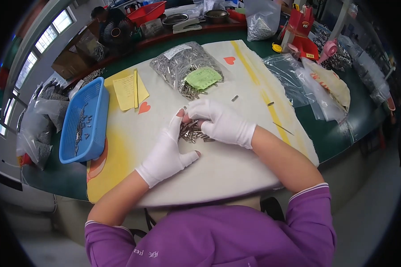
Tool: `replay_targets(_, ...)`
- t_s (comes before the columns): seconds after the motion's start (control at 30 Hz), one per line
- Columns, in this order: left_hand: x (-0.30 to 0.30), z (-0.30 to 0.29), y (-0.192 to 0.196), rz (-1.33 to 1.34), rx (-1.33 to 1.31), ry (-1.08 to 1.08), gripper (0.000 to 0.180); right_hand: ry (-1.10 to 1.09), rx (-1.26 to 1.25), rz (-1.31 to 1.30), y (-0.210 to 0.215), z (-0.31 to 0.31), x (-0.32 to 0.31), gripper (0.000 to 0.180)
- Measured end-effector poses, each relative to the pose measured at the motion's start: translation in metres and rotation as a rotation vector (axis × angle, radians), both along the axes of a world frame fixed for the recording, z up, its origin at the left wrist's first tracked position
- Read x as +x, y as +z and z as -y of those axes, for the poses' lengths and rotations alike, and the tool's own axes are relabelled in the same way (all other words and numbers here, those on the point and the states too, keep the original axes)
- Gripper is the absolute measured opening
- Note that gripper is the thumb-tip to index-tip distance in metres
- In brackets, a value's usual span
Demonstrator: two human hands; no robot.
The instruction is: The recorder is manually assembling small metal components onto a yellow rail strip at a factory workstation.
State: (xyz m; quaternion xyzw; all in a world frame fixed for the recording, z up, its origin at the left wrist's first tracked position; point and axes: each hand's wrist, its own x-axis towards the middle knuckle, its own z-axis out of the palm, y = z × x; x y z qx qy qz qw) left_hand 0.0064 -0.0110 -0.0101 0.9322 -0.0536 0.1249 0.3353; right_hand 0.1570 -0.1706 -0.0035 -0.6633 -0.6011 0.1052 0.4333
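Observation:
A pile of small metal parts (192, 132), silvery and tube-like, lies on the pale cloth between my hands. My left hand (170, 144), in a white glove with bare fingertips, rests along the pile's left side. Its thumb is spread away and its fingers are stretched forward. Over the pile's far side, my gloved right hand (222, 121) has its fingers curled inward, close to the left fingertips. Whatever they hold is hidden. Just beyond, a clear plastic bag (173, 66) full of similar parts lies with its mouth toward me, a green piece (203, 78) at its opening.
A blue plastic basket (101, 120) with a few parts stands at the left. Yellow paper slips (131, 91) lie beside it. Loose parts (235, 98) and a thin rod (283, 128) are on the cloth's right. Plastic bags (318, 89) lie farther right; a fan (116, 32) stands behind.

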Motion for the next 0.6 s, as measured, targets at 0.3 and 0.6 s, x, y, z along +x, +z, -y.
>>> replay_targets(0.3, 0.036, -0.004, -0.006, 0.164, 0.487, -0.143, 0.052, -0.226, -0.508, 0.229, 0.029, 0.025, -0.008, 0.046)
replay_targets(0.6, 0.004, -0.006, -0.004, 0.083, 0.098, -0.081, 0.050, -0.097, -0.340, -0.003, 0.004, 0.011, -0.011, 0.043)
